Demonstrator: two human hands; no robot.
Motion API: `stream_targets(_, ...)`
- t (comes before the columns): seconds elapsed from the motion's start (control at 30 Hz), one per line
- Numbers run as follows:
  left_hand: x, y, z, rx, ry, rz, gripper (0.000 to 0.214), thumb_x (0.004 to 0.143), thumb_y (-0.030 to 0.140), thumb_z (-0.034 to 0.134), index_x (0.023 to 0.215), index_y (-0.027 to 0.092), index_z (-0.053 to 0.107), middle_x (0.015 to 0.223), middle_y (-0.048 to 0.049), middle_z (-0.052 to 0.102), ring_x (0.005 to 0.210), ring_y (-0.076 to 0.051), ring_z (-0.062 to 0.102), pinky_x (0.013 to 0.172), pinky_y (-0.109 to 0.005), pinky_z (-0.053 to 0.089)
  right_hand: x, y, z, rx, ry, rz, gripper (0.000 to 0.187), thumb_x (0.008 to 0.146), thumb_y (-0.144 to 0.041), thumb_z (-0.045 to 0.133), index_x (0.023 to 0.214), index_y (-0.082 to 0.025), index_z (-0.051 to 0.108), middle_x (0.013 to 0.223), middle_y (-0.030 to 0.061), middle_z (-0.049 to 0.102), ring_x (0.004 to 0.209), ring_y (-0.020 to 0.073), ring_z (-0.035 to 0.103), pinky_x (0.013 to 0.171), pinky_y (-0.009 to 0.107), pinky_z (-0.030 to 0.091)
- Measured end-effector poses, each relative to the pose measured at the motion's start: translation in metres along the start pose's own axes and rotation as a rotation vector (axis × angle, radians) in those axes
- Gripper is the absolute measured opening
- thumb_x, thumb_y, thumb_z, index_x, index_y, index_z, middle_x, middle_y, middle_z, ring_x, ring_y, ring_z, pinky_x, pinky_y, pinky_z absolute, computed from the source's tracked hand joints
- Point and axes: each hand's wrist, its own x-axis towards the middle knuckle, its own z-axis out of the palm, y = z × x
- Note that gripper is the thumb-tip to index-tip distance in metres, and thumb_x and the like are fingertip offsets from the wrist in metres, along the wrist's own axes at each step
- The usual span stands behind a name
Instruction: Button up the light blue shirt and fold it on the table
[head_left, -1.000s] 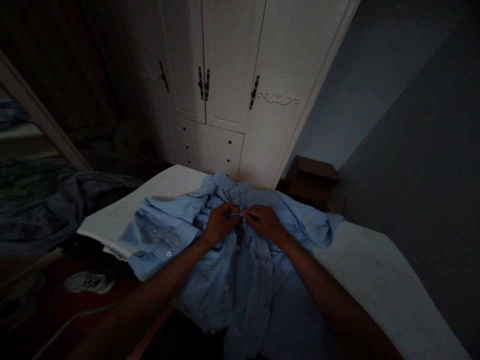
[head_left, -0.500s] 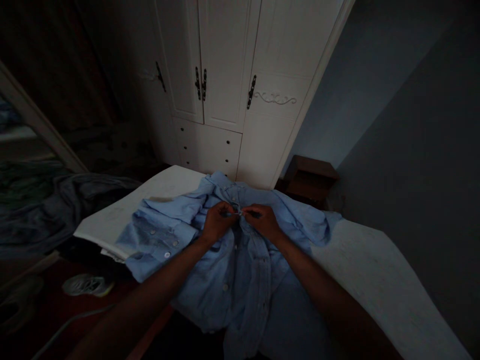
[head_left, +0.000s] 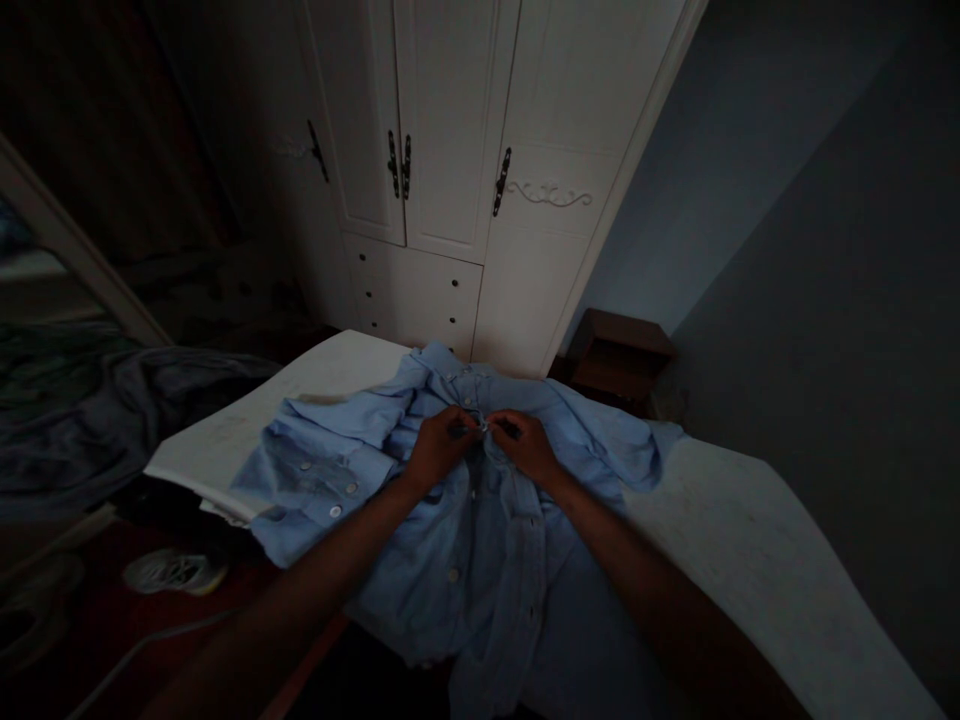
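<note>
A light blue button-up shirt (head_left: 457, 520) lies spread on a white table (head_left: 757, 560), collar towards the wardrobe. My left hand (head_left: 436, 448) and my right hand (head_left: 525, 444) meet at the shirt's front just below the collar. Both pinch the two edges of the placket together, fingertips almost touching around a small button there. The lower buttons hang undone and the hem drops over the near table edge.
A white wardrobe (head_left: 480, 180) with dark handles and drawers stands behind the table. A brown box (head_left: 622, 355) sits at its right. Dark bedding (head_left: 97, 400) lies at the left, and a light shoe (head_left: 172, 570) rests on the floor below.
My hands have stayed pinched at the same spot on the placket, drawing slightly closer together. The view shifted a little.
</note>
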Motion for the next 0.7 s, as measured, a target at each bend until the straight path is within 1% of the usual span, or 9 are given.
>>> stream_targets(0.13, -0.0013, 0.0013, -0.0014, 0.045, -0.018, 0.037, 0.01, 0.073, 0.028, 0.068, 0.075, 0.021, 0.062, 0.078, 0.0004, 0.071, 0.076, -0.017, 0.067, 0.075, -0.029, 0.052, -0.0005, -0.0004, -0.0004, 0.015, -0.004, 0.008, 0.021, 0.08, -0.032, 0.057, 0.085, -0.018, 0.072, 0.078, 0.0029, 0.073, 0.071, 0.0162, 0.065, 0.067, 0.027, 0.05)
stream_targets(0.23, -0.0014, 0.0017, -0.0017, 0.055, -0.009, 0.044, 0.008, 0.073, 0.028, 0.067, 0.075, 0.021, 0.062, 0.077, 0.0006, 0.071, 0.075, -0.017, 0.067, 0.074, -0.028, 0.053, -0.0007, -0.0002, -0.001, 0.023, -0.007, 0.018, 0.02, 0.08, -0.032, 0.057, 0.086, -0.019, 0.071, 0.078, 0.0022, 0.073, 0.071, 0.0162, 0.064, 0.067, 0.026, 0.05)
stream_targets(0.33, -0.001, 0.0022, -0.0016, 0.052, 0.018, 0.03, 0.01, 0.072, 0.027, 0.069, 0.073, 0.021, 0.062, 0.076, 0.0006, 0.07, 0.073, -0.016, 0.066, 0.073, -0.027, 0.053, -0.0008, 0.0009, -0.0015, 0.03, -0.024, 0.035, 0.021, 0.081, -0.034, 0.057, 0.087, -0.019, 0.071, 0.078, 0.0021, 0.072, 0.071, 0.0161, 0.064, 0.067, 0.026, 0.049)
stream_targets(0.5, -0.0005, 0.0039, -0.0021, 0.041, 0.026, 0.004, 0.01, 0.07, 0.024, 0.07, 0.071, 0.019, 0.06, 0.072, 0.0013, 0.068, 0.07, -0.015, 0.065, 0.073, -0.027, 0.053, -0.0009, 0.002, -0.0025, 0.065, -0.06, 0.028, 0.024, 0.083, -0.037, 0.056, 0.089, -0.019, 0.07, 0.083, 0.0026, 0.072, 0.078, 0.0171, 0.065, 0.073, 0.028, 0.049)
stream_targets(0.7, -0.0006, 0.0062, -0.0017, 0.024, 0.04, -0.019, 0.012, 0.068, 0.023, 0.069, 0.068, 0.02, 0.057, 0.069, 0.0024, 0.066, 0.069, -0.014, 0.063, 0.069, -0.026, 0.051, -0.0009, 0.0019, -0.0032, 0.107, -0.088, 0.061, 0.024, 0.083, -0.038, 0.056, 0.09, -0.018, 0.068, 0.083, 0.0021, 0.07, 0.078, 0.0163, 0.064, 0.073, 0.027, 0.049)
